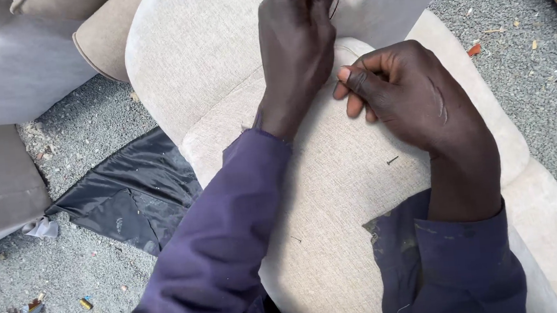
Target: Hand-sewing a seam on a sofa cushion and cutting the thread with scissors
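Your left hand (299, 47) pinching needle (336, 4), right hand (407, 95) pinching cushion seam (350, 53). Needle sitting close to fingers; slipping could be poking you.

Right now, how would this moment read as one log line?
left hand: pinching thin needle | right hand: pressing beige cushion | black cloth on gravel
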